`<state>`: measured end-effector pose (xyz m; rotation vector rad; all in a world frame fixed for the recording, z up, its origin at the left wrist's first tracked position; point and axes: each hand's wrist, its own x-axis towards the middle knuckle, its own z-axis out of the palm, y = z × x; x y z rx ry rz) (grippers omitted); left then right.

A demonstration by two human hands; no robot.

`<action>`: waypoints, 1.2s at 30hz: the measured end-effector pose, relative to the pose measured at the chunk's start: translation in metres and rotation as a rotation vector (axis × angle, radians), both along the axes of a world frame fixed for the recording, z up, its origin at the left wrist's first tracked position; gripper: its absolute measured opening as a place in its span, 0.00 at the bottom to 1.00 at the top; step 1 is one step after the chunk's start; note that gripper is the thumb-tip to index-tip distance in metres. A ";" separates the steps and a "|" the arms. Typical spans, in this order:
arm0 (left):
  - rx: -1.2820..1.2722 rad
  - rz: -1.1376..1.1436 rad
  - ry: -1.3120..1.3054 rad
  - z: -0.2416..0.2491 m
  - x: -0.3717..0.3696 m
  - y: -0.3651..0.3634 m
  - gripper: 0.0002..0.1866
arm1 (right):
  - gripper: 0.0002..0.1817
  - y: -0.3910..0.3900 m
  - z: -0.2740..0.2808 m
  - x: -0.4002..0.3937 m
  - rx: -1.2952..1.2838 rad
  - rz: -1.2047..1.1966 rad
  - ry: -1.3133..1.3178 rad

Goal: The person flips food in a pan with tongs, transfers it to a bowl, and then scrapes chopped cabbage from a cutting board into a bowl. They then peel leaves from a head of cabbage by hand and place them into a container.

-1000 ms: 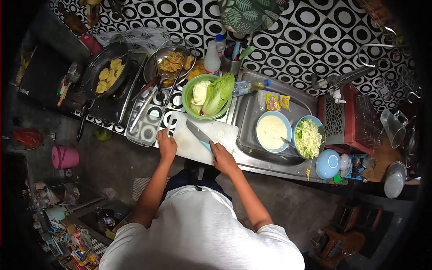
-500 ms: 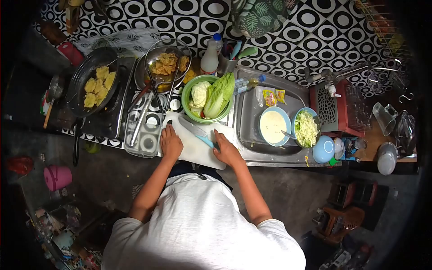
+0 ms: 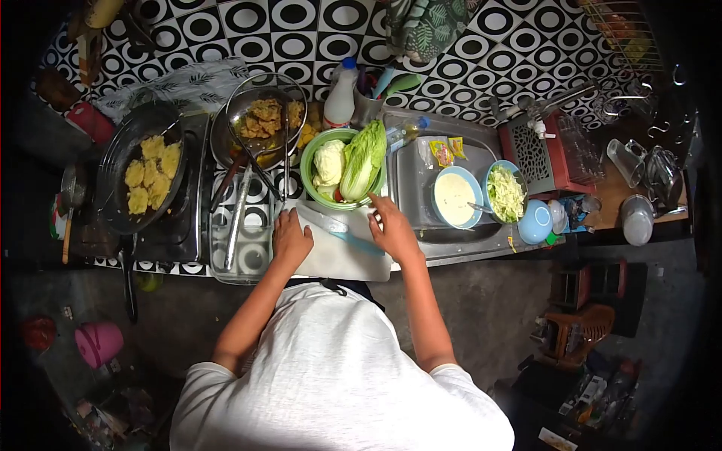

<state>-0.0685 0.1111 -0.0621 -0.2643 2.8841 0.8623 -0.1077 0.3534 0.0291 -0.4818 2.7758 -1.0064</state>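
My left hand lies with fingers stretched out at the left edge of a white cutting board. A knife with a light blue handle rests across the board between my hands, its handle toward the right. My right hand is over the board's right side, fingers apart, fingertips close to the rim of a green bowl. That bowl stands behind the board and holds a pale cabbage and a long leafy napa cabbage, with a bit of something red below them.
Left are a pan of frying fritters on the stove, a bowl of fried food and a clear glass dish. Right, by the sink, are a bowl of pale batter and a bowl of shredded cabbage.
My right hand has moved off the knife handle, up and to the right toward the green bowl. My left hand stays at the board's left edge. The camera view has shifted slightly.
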 end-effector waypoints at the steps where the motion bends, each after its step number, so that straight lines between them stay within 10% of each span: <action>1: 0.033 -0.003 -0.014 0.003 -0.002 -0.002 0.32 | 0.32 -0.010 0.007 -0.009 0.017 0.026 0.061; 18: 0.492 0.011 0.152 0.032 -0.013 -0.029 0.12 | 0.42 -0.094 -0.034 -0.172 0.548 0.412 0.186; 36: 0.404 -0.111 0.125 0.037 -0.055 -0.002 0.23 | 0.49 -0.100 -0.031 -0.181 0.796 0.553 0.090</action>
